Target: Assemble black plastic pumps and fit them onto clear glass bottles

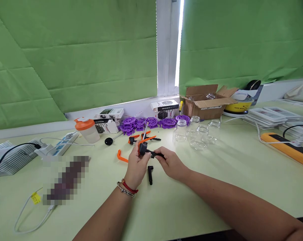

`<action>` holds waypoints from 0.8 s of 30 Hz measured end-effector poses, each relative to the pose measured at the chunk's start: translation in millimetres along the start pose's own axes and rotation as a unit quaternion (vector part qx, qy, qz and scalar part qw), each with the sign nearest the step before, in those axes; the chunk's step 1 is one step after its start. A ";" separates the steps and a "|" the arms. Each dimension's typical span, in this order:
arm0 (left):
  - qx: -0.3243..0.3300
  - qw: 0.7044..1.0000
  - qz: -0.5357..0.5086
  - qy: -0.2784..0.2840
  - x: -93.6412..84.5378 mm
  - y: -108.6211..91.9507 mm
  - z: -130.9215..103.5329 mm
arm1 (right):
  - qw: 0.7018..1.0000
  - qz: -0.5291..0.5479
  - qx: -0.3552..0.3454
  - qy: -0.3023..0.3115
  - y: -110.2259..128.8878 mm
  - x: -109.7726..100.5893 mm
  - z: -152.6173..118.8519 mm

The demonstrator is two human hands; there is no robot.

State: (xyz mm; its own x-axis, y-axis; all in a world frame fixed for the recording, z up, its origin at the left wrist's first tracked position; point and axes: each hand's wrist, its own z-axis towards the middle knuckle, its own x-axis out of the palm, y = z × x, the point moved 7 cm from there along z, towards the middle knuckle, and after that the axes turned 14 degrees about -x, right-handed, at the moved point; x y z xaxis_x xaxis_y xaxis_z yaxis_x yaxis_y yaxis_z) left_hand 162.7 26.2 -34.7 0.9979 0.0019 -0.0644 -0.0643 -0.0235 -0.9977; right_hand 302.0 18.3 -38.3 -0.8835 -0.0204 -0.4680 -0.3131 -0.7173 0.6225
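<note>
At the middle of the table my left hand [138,164] is closed on a black and orange device [142,148], whose thin orange arm points up to the right. My right hand [170,162] pinches the black handle [159,154] that sticks out of the device's right side. Below the hands a short black part [150,175] lies on the table. An orange bent piece [121,157] rests left of my left hand. Just beyond the hands are more black and orange pieces [133,139].
Purple plastic parts [151,122], small boxes [107,126] and an open carton [204,105] line the back. Several glass jars [199,139] stand right of centre. An orange-lidded cup [87,130], power strip [66,142] and cables are at left; an orange bar [287,149] is at right.
</note>
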 end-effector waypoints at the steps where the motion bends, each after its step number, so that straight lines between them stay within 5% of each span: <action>1: 0.005 1.000 0.004 -0.006 -1.1 -1.7 -1.4 | 1.000 0.012 0.007 -0.001 -0.5 0.9 -0.7; 7: 0.118 0.992 0.031 -0.013 3.3 -20.3 -15.5 | 0.984 0.159 0.068 -0.035 -3.7 10.6 -4.3; 13: 0.204 0.974 0.093 -0.018 3.1 -32.3 -24.9 | 0.888 0.414 0.193 -0.060 4.0 24.1 -7.2; 19: 0.268 0.939 0.215 -0.037 0.4 -47.9 -30.9 | 0.826 0.517 0.206 -0.087 8.5 21.8 -9.6; 24: 0.255 0.909 0.328 -0.044 8.5 -41.4 -27.9 | 0.794 0.554 0.240 -0.069 5.3 26.1 -13.8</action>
State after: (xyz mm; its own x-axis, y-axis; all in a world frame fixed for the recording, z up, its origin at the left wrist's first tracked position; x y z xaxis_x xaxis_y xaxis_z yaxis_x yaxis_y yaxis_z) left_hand 173.9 -0.7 6.7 0.7421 0.2349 -0.6278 -0.6601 0.4186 -0.6237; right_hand 282.2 4.4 -55.9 -0.7285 -0.3528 0.5872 0.6163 0.0365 0.7867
